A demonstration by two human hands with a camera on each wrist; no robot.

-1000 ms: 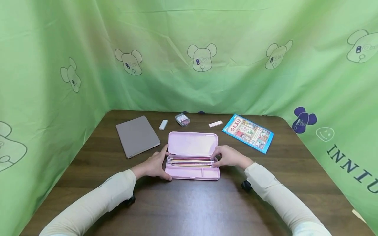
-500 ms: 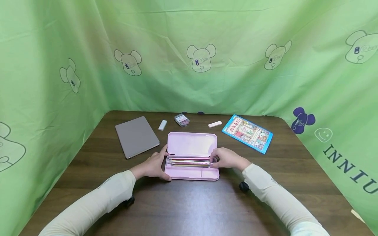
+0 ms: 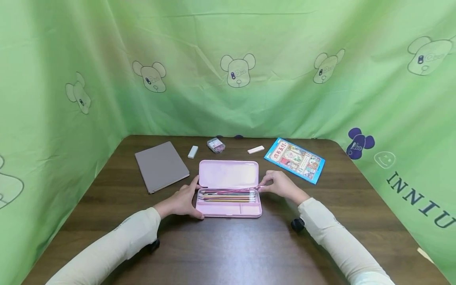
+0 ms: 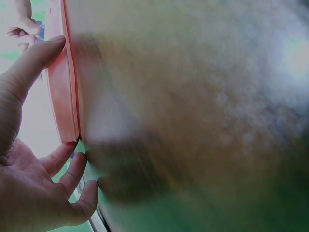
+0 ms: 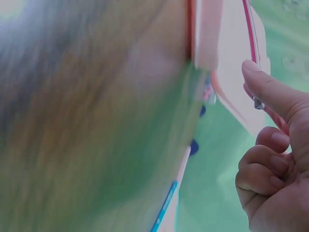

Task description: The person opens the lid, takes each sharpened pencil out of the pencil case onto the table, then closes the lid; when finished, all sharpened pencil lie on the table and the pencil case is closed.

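A pink pencil case [image 3: 219, 209] lies open on the table, its lid [image 3: 228, 174] tipped back. Several pencils [image 3: 228, 199] lie side by side in its long rear compartment. My left hand [image 3: 181, 201] holds the case's left end, thumb at the front corner and fingers at the back. Between thumb and forefinger, my right hand [image 3: 281, 184] pinches one end of a pink pencil [image 3: 239, 190]. That pencil slants over the others, its held end raised. In the right wrist view the pencil [image 5: 251, 34] shows a silvery end past the thumb, with the other fingers curled in.
A grey notebook [image 3: 162, 166] lies at the left. Along the back are a white block [image 3: 192, 152], a small clear box [image 3: 216, 145] and a pale pink block [image 3: 255, 149]. A blue-edged picture book [image 3: 295, 160] lies at the right. Green cloth [image 3: 199, 103] hangs behind the table.
My right hand has risen from the case's right end, lifting one end of the pink pencil out of the compartment. My left hand stays on the case. The head view has shifted slightly.
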